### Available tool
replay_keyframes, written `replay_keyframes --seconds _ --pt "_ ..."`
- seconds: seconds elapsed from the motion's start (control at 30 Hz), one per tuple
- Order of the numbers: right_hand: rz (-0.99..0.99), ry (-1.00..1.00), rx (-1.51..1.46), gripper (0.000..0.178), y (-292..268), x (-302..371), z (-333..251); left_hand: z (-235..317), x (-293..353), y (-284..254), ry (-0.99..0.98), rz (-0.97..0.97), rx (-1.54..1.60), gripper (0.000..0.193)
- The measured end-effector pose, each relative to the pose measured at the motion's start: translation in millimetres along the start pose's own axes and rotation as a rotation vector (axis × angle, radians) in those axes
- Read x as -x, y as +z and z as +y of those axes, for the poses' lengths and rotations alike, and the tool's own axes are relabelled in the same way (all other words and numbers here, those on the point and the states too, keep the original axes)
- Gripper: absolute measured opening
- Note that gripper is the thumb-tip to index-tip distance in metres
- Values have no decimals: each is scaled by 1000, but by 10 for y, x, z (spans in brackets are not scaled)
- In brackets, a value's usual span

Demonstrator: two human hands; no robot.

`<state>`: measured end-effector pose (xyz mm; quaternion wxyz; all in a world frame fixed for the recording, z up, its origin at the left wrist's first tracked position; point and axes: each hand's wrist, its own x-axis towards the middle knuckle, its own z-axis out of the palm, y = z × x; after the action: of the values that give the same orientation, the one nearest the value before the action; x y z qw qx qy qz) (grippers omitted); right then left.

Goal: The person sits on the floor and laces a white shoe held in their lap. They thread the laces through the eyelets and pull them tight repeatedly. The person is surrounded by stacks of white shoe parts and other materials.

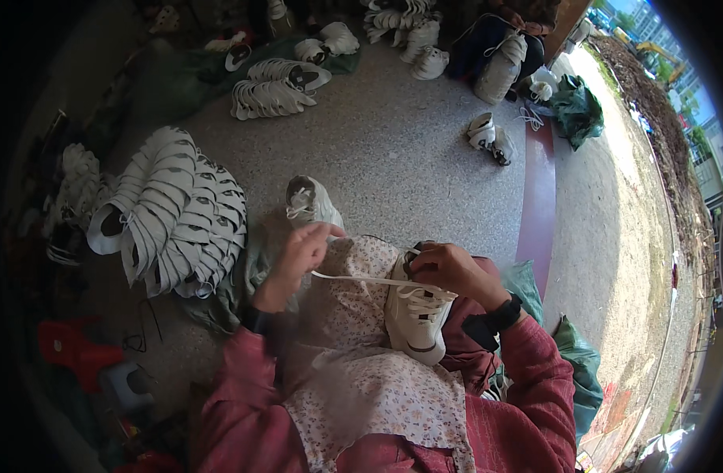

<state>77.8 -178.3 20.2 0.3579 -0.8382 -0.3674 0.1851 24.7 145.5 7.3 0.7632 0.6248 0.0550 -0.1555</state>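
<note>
A white sneaker [415, 322] lies on my lap, toe toward me, on a floral apron [353, 272]. Its white shoelace [360, 278] runs taut to the left from the upper eyelets. My left hand [300, 256] is closed where the lace reaches it, with the index finger stretched out. At the shoe's collar and top eyelets, my right hand [446, 266] has its fingers bent and closed; its fingertips are partly hidden. Just beyond my left hand a laced white sneaker [312, 201] rests on the floor.
Large stacks of white shoe uppers [180, 213] stand at left, with another stack [278, 88] farther off. A red stool [76, 351] is at lower left. Two shoes [490, 138] lie ahead right. Another person's hands [527, 26] work near a shoe stack. Green sacks [576, 110] lie at right.
</note>
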Motion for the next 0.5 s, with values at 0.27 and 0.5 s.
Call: replay_keyframes --seconds 0.27,0.5 --pt "22 -11 -65 18 53 41 -8 -413 -154 683 310 -192 -833 31" --pt "18 -24 -127 17 71 15 47 -294 -72 789 116 -209 -1000 29"
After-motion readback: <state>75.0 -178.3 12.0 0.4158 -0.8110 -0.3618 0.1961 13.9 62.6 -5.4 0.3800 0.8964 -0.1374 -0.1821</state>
